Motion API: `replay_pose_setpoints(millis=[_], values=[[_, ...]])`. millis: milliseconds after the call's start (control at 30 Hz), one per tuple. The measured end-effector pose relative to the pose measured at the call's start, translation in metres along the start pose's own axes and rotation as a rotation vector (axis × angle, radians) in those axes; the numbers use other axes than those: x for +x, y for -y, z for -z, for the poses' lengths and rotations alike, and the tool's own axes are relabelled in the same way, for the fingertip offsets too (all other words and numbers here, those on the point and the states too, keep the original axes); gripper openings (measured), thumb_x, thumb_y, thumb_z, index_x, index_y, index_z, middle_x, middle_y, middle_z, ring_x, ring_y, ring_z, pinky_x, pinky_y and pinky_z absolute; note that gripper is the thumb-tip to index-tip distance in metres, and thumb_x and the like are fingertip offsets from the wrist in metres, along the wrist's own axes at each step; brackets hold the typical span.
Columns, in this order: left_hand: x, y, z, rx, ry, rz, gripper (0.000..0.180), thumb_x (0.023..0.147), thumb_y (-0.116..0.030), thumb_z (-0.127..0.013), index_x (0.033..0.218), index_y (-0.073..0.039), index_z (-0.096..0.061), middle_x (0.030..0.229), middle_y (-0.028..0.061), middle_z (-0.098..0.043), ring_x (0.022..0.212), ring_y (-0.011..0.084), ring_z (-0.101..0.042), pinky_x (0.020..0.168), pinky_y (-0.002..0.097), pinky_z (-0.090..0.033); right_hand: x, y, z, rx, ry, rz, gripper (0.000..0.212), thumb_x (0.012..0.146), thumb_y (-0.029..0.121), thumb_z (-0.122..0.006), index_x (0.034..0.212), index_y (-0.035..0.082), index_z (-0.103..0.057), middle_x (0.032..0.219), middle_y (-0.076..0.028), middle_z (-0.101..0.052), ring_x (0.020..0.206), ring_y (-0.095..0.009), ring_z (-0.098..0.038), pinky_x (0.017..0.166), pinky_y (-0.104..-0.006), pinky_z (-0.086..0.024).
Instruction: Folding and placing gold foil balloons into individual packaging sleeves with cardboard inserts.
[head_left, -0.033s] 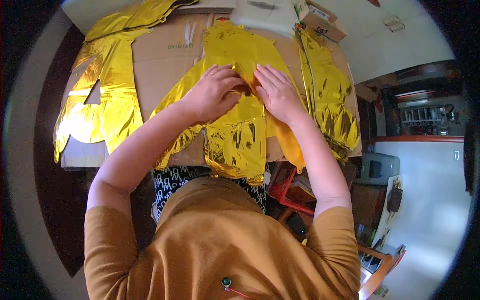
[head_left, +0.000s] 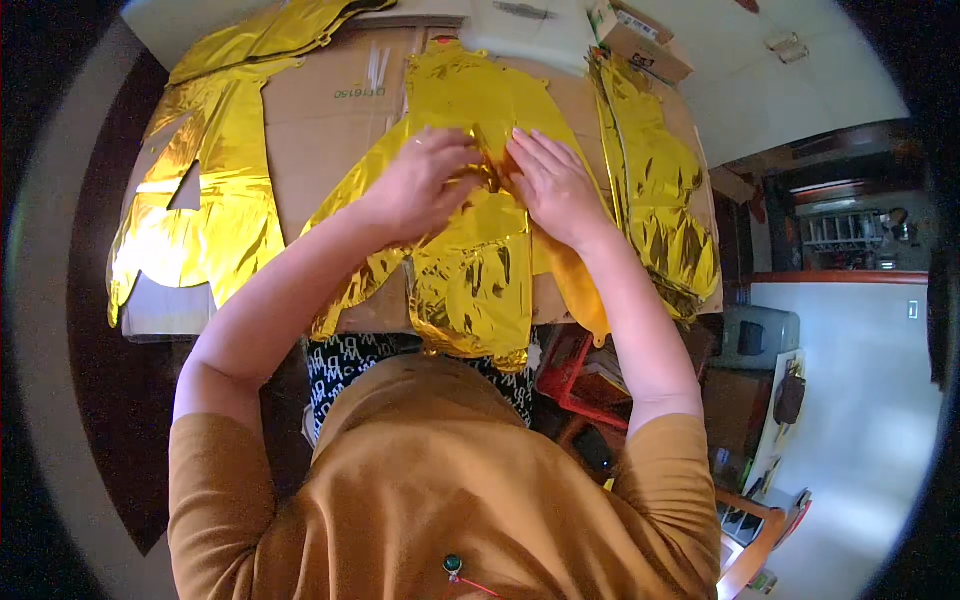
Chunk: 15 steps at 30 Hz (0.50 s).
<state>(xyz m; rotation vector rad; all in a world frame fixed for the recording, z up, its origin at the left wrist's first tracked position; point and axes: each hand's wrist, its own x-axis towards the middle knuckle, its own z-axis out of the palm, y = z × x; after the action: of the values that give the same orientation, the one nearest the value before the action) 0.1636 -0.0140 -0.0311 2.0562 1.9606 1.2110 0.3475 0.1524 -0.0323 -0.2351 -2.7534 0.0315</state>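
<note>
A flat gold foil balloon (head_left: 470, 290) lies in the middle of the cardboard-covered table, its near end hanging over the front edge. My right hand (head_left: 555, 185) rests on its upper part, palm down, fingers stretched out. Opposite it, my left hand (head_left: 425, 185) is bent over the foil, its fingers smeared by motion; whether they pinch anything is hidden. Between the hands the foil rises in a small dark-shaded fold. A matte orange-yellow piece with a small tab (head_left: 580, 290) shows under my right forearm.
More gold foil sheets (head_left: 235, 205) lie at the left, with another gold bundle (head_left: 655, 190) along the right edge. Brown cardboard (head_left: 330, 130) covers the table. A small carton (head_left: 640, 40) stands at the far right. A red crate (head_left: 565, 375) sits below the front edge.
My left hand has shifted slightly and is now blurred. My right hand and the balloon look the same.
</note>
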Motion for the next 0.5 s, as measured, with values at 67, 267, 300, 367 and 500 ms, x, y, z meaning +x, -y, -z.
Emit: replay_pose_setpoints(millis=[67,267,300,367,500], values=[[0.010,0.000,0.006,-0.083,-0.035,0.041,0.027,0.090,-0.016,-0.062,0.113,-0.002,-0.063,0.120,0.0180,-0.061,0.118,0.0392,-0.055,0.105,0.0467,-0.042,0.000,0.001,0.001,0.023,0.052,-0.035,0.044,0.093,0.019,-0.058,0.134,0.004,-0.057,0.144,-0.013,-0.053,0.134,-0.033,-0.047,0.112,-0.0472,-0.036],[0.042,0.017,-0.018,0.180,0.094,-0.217,0.038,0.093,-0.016,-0.059,0.129,-0.002,-0.058,0.134,0.0197,-0.057,0.129,0.0391,-0.049,0.110,0.0485,-0.038,0.002,0.001,0.002,0.032,0.096,-0.035,0.048,0.092,0.022,-0.058,0.135,0.002,-0.054,0.146,-0.015,-0.049,0.136,-0.034,-0.044,0.112,-0.0492,-0.034],[0.038,0.023,-0.021,0.174,0.133,-0.194,0.043,0.092,-0.017,-0.060,0.134,-0.004,-0.055,0.136,0.0191,-0.055,0.131,0.0398,-0.047,0.112,0.0489,-0.036,0.002,0.003,0.004,0.055,0.089,-0.037,0.049,0.091,0.022,-0.058,0.135,0.002,-0.053,0.146,-0.016,-0.049,0.135,-0.035,-0.045,0.112,-0.0493,-0.034],[0.031,0.026,-0.019,0.108,0.062,-0.193,0.045,0.092,-0.017,-0.061,0.134,-0.004,-0.054,0.139,0.0198,-0.053,0.132,0.0408,-0.046,0.113,0.0488,-0.035,0.002,0.003,0.005,0.049,0.093,-0.013,0.049,0.092,0.019,-0.059,0.136,0.002,-0.052,0.145,-0.017,-0.050,0.135,-0.035,-0.045,0.112,-0.0470,-0.035],[0.006,0.014,0.009,0.057,-0.056,-0.119,0.048,0.092,-0.023,-0.062,0.135,-0.005,-0.053,0.143,0.0205,-0.049,0.134,0.0417,-0.043,0.114,0.0514,-0.033,0.000,0.010,0.009,0.080,0.093,0.006,0.049,0.093,0.019,-0.059,0.138,0.002,-0.051,0.146,-0.016,-0.049,0.136,-0.035,-0.044,0.113,-0.0458,-0.035]])
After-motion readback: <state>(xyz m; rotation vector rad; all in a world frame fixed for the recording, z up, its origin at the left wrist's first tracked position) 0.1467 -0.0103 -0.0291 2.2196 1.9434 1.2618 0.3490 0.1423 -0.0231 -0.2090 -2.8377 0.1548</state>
